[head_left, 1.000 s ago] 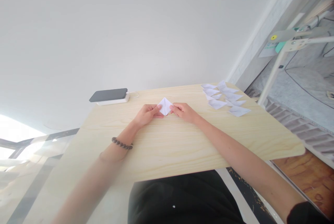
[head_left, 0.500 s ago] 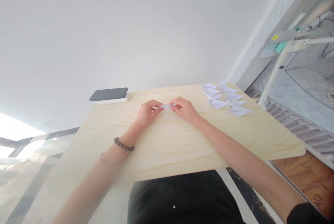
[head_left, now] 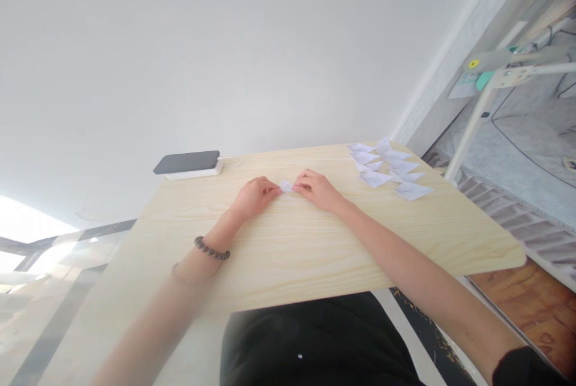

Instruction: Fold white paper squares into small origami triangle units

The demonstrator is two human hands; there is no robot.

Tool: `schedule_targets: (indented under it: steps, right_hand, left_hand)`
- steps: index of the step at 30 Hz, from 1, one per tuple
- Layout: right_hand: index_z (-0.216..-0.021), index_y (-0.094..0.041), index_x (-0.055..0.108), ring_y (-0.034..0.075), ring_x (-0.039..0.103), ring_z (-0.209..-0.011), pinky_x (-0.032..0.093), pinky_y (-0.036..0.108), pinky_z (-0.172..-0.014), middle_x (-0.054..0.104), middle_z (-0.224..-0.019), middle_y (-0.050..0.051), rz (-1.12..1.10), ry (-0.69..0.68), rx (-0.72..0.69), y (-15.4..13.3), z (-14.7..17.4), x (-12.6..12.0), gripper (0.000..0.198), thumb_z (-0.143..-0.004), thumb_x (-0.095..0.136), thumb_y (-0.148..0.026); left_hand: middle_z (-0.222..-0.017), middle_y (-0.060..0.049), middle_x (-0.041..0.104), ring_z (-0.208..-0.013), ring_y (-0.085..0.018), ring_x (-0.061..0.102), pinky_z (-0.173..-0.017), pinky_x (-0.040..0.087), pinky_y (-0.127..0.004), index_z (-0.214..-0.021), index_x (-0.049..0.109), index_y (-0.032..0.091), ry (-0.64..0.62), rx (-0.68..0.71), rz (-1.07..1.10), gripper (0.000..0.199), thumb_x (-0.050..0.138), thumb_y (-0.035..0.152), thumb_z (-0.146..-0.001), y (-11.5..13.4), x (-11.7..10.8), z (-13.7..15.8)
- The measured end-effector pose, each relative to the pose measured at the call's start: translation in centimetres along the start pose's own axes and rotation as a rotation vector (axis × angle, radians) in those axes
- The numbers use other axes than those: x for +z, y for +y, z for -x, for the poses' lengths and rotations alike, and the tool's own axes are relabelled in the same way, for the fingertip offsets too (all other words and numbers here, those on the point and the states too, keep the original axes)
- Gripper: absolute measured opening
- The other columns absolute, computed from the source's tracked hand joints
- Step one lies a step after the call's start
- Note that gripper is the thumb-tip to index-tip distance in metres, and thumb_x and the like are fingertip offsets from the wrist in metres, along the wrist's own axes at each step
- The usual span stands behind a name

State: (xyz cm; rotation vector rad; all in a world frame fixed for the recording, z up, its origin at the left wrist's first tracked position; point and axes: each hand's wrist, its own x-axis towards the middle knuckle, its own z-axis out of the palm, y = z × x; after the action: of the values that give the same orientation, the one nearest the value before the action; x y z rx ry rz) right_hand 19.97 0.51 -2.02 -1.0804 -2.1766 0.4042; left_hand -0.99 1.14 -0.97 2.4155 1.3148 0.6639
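A small piece of folded white paper (head_left: pixel 286 186) is pinched between my two hands, above the middle of the wooden table (head_left: pixel 288 254). My left hand (head_left: pixel 256 197) grips its left side between thumb and fingers. On the right side, the fingertips of my right hand (head_left: pixel 317 188) hold the paper the same way. Fingertips cover both ends of it, so its full shape is hidden. Several folded white paper pieces (head_left: pixel 375 179) with pointed ends lie in two rows on the right part of the table, apart from my hands.
A dark phone (head_left: pixel 186 162) rests on a white block (head_left: pixel 195 173) at the table's back left corner, with a white cable (head_left: pixel 231 161) attached. Behind the table stands a pale wall (head_left: pixel 270 56). A white metal frame (head_left: pixel 472 122) rises beyond the right edge.
The paper between my hands has turned and now shows a broader, rounder face. My left fingers have shifted slightly on its edge; both hands stay in nearly the same place.
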Motion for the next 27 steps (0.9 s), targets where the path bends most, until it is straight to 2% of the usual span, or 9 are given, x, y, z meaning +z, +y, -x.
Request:
schedule_targets:
  steps: [3,6,9,12,16,19,23,27]
  right_hand:
    - [-0.079,-0.016,0.059,0.01,0.049,-0.066,0.039,0.023,-0.064,0.054,-0.083,0.003,-0.031,0.026,-0.001,-0.3,0.0,0.2,0.017,-0.083,0.044,-0.025]
    - [-0.08,-0.016,0.055,0.011,0.049,-0.068,0.038,0.023,-0.065,0.054,-0.079,0.002,-0.045,0.066,-0.021,-0.8,-0.1,0.1,0.018,-0.085,0.04,-0.023]
    - [-0.082,-0.017,0.052,0.01,0.05,-0.065,0.038,0.024,-0.064,0.053,-0.072,0.0,-0.067,0.069,0.005,-1.2,0.0,0.0,0.019,-0.087,0.035,-0.024]
    - [-0.088,-0.018,0.051,0.009,0.053,-0.061,0.041,0.024,-0.064,0.054,-0.071,-0.001,-0.154,0.056,0.062,-1.2,0.0,0.1,0.017,-0.086,0.036,-0.027]
    - [-0.086,-0.018,0.052,0.01,0.057,-0.069,0.045,0.024,-0.066,0.055,-0.098,0.005,-0.315,0.126,0.07,-0.9,0.0,0.5,0.016,-0.082,0.045,-0.032]
    - [-0.086,-0.019,0.052,0.009,0.06,-0.068,0.048,0.025,-0.067,0.052,-0.109,0.007,-0.433,0.119,0.155,-0.8,-0.1,0.3,0.02,-0.08,0.047,-0.036]
    - [-0.091,-0.019,0.049,0.01,0.061,-0.064,0.049,0.025,-0.062,0.061,-0.091,0.005,-0.573,-0.004,0.261,-1.0,-0.1,-0.1,0.025,-0.082,0.043,-0.041]
    - [-0.086,-0.017,0.049,0.009,0.06,-0.06,0.049,0.024,-0.058,0.063,-0.086,0.005,-0.602,0.009,0.264,-1.0,0.0,0.0,0.025,-0.081,0.045,-0.042]
  left_hand:
    - [-0.082,-0.004,0.057,-0.07,-0.015,0.053,-0.065,0.04,-0.025,-0.096,0.063,0.021,0.045,-0.003,-0.007,0.029,0.049,0.038,-0.078,0.3,-0.1,0.1]
    - [-0.069,-0.001,0.057,-0.061,-0.013,0.051,-0.06,0.038,-0.024,-0.101,0.061,0.021,0.044,-0.016,0.009,0.032,0.044,0.038,-0.081,0.6,-0.3,0.3]
    - [-0.058,0.002,0.056,-0.052,-0.011,0.047,-0.055,0.035,-0.023,-0.096,0.064,0.02,0.007,-0.039,0.11,0.034,0.04,0.041,-0.083,0.8,-0.5,0.4]
    - [-0.06,0.001,0.06,-0.051,-0.01,0.047,-0.052,0.034,-0.021,-0.091,0.067,0.019,-0.001,-0.121,0.283,0.037,0.045,0.046,-0.079,0.6,-0.6,0.3]
    - [-0.076,-0.004,0.067,-0.062,-0.012,0.054,-0.057,0.041,-0.022,-0.089,0.069,0.016,0.017,-0.222,0.582,0.036,0.057,0.046,-0.071,0.2,-0.4,0.2]
    - [-0.082,-0.007,0.068,-0.071,-0.015,0.058,-0.069,0.044,-0.025,-0.082,0.069,0.014,0.063,-0.245,0.717,0.033,0.065,0.041,-0.065,0.3,-0.3,0.1]
    - [-0.084,-0.009,0.068,-0.077,-0.016,0.06,-0.075,0.045,-0.028,-0.082,0.068,0.012,0.108,-0.25,0.77,0.033,0.067,0.04,-0.064,0.8,-0.2,0.0]
    - [-0.081,-0.008,0.068,-0.071,-0.015,0.061,-0.073,0.046,-0.029,-0.082,0.065,0.012,0.115,-0.256,0.776,0.034,0.068,0.04,-0.063,1.2,-0.1,0.1]
